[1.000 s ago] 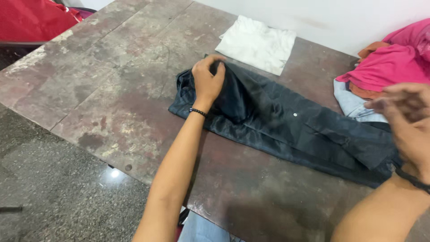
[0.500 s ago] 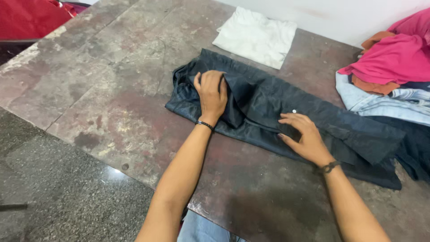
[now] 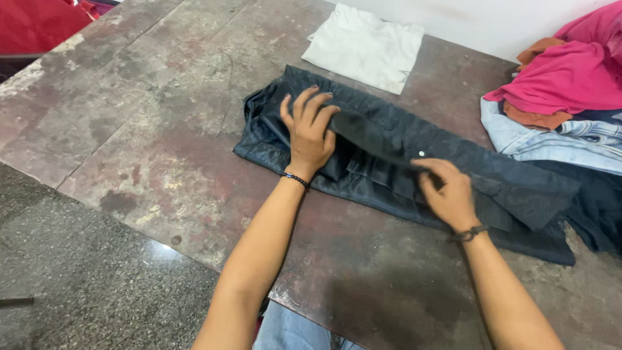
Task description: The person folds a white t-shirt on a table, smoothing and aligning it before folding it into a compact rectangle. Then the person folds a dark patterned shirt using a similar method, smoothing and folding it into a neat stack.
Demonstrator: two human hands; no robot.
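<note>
L hand lies flat, fingers spread, pressing the dark trousers; R hand pinches a fold of them w/ curled fingers. Trousers lie mid-bench, white cloth near far edge, clothes pile at right edge

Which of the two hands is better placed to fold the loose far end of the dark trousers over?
Probably the right hand: it rests mid-length on the dark trousers, nearer their loose end. The left hand lies spread flat on the bunched end, pinning it to the table.
</note>
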